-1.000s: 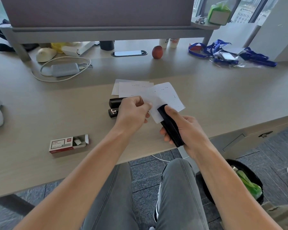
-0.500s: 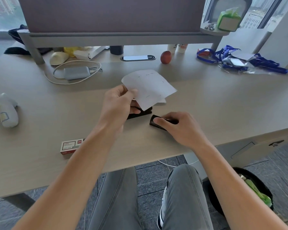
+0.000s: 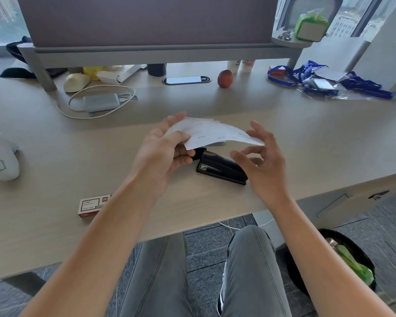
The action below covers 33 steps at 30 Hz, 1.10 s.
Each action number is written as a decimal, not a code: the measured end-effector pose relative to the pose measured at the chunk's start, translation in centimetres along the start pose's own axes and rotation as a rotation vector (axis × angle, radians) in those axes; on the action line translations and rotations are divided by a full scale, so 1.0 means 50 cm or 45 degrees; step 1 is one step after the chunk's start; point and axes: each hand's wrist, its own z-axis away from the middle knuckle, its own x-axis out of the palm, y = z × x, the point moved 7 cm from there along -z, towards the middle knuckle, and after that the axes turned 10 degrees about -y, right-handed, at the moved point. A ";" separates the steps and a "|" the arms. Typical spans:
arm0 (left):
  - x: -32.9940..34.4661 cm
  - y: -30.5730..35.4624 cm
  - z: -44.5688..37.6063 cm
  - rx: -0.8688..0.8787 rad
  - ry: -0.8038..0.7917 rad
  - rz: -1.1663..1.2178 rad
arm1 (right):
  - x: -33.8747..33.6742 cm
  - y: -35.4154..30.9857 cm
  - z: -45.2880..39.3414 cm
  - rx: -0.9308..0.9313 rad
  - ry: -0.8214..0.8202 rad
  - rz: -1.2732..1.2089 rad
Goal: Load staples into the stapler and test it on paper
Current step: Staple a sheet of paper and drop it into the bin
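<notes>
My left hand [image 3: 164, 152] pinches a small sheet of white paper [image 3: 212, 133] by its left edge and holds it nearly flat above the desk. The black stapler [image 3: 220, 168] lies closed on the desk [image 3: 78, 161] just below the paper, between my hands. Fingers spread, my right hand [image 3: 261, 161] hovers at the paper's right edge, above the stapler's rear end, holding nothing. More white sheets lie under the held paper, mostly hidden. A red and white staple box [image 3: 90, 205] sits near the desk's front edge, partly behind my left forearm.
A grey charger with a white cable [image 3: 98, 102], a phone [image 3: 185, 80], an apple [image 3: 225, 78] and blue lanyards [image 3: 318, 81] lie at the back of the desk. A white object [image 3: 2, 159] sits at the far left. A black bin [image 3: 343, 264] stands on the floor, right.
My right hand set the stapler down on the desk and let go, then rose open toward the paper. My left hand lifted the paper and turned it flatter.
</notes>
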 end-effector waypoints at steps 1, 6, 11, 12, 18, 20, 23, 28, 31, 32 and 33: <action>0.012 -0.002 0.001 -0.007 -0.036 -0.003 | -0.013 -0.016 0.009 -0.060 -0.004 -0.038; 0.062 -0.022 0.003 -0.072 -0.112 -0.040 | -0.078 -0.069 0.034 -0.194 0.033 -0.042; 0.107 -0.028 0.012 -0.039 -0.270 -0.196 | -0.144 -0.068 0.037 0.043 0.054 -0.103; 0.116 -0.030 0.014 -0.028 -0.273 -0.285 | -0.155 -0.066 0.036 0.074 0.046 -0.099; 0.159 -0.061 0.024 -0.088 -0.189 -0.286 | -0.203 -0.063 0.057 0.222 0.011 -0.148; 0.176 -0.068 0.027 -0.107 -0.200 -0.258 | -0.220 -0.063 0.071 0.258 0.019 -0.163; 0.197 -0.073 0.032 -0.123 -0.229 -0.235 | -0.243 -0.064 0.089 0.306 0.036 -0.167; 0.224 -0.084 0.038 -0.129 -0.291 -0.194 | -0.268 -0.075 0.115 0.354 0.070 -0.145; 0.249 -0.093 0.039 -0.133 -0.308 -0.162 | -0.286 -0.080 0.136 0.348 0.144 -0.084; 0.261 -0.097 0.041 -0.154 -0.316 -0.143 | -0.293 -0.081 0.146 0.352 0.166 -0.048; 0.275 -0.105 0.043 -0.195 -0.331 -0.117 | -0.301 -0.081 0.158 0.357 0.184 -0.010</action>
